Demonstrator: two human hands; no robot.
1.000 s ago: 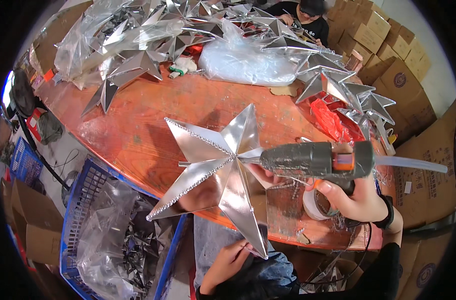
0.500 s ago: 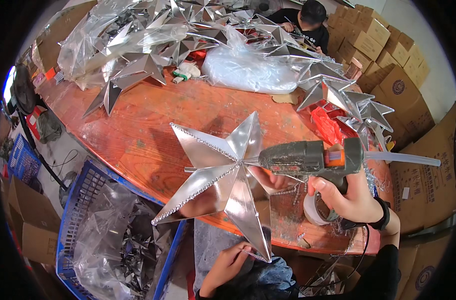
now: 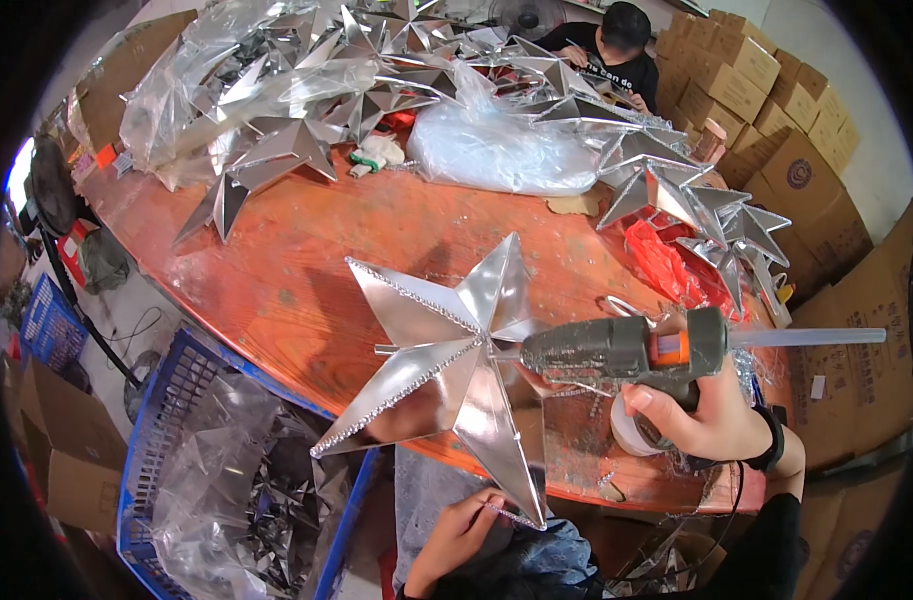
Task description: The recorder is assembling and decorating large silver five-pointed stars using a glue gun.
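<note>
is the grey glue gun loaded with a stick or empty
Loaded: a pale glue stick juts from the back of the grey glue gun, gripped by the right hand.

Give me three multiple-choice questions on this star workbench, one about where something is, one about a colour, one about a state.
1. Where does the glue gun nozzle point?
A. at the silver star's centre
B. at the blue crate
C. at the cardboard boxes

2. What colour is the tabletop?
A. white
B. orange-red
C. green

3. How is the right hand?
A. open and flat
B. resting on the table
C. closed round the gun's grip

Answers: 1 A, the tip meets the star's middle. 2 B, the bare wood shows orange-red. 3 C, its fingers wrap the grip; the left hand pinches the star's lower tip.
</note>
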